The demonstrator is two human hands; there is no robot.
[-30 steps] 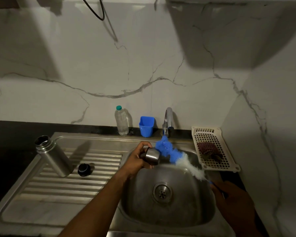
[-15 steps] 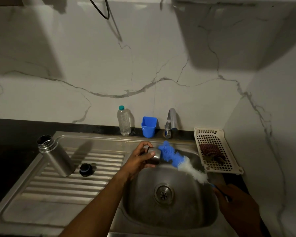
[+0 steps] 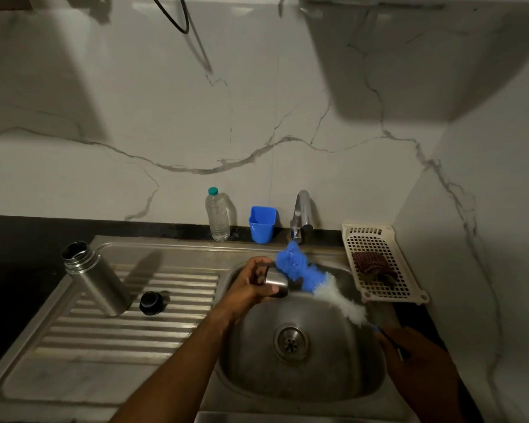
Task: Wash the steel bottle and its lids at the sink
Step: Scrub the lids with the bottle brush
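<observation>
While the steel lid (image 3: 276,284) is pinched in the left hand (image 3: 248,285) over the sink (image 3: 303,377) and the brush (image 3: 312,280) gripped by the right hand (image 3: 422,370), a wet lid could be dropped; bottle (image 3: 97,280) stands on drainboard.

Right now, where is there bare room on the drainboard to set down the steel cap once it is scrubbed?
The near half of the drainboard, in front of the steel bottle and the black lid, is bare. So is the ribbed strip between the black lid and the left hand. It is crowded over the basin, where the brush meets the steel cap.
</observation>
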